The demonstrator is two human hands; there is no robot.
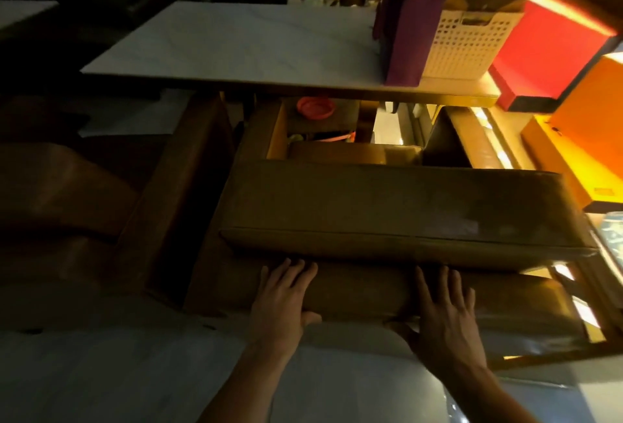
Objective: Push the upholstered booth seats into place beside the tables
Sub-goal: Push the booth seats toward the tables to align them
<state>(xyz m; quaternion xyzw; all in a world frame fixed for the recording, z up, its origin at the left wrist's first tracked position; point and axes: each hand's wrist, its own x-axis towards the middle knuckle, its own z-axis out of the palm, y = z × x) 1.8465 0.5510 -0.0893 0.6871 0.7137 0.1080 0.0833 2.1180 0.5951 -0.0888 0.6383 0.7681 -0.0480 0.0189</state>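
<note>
At six o'clock, against the near padded edge of the brown upholstered booth seat (397,210): left hand (283,301) and right hand (445,318) pressed flat, fingers (296,271) spread open, gripping nothing. Probably mid-push: seat near the white marble-topped table (236,41) at twelve o'clock, not yet snug. Dark gap at nine o'clock beside another brown seat (67,193); tight at three o'clock by the orange lit panel (586,109).

booth seat (387,206): smooth brown leather-like cover, slight sheen | table (236,44): pale, smooth, marble-like top | basket (465,44): white perforated plastic | bag (408,41): matt purple paper
</note>
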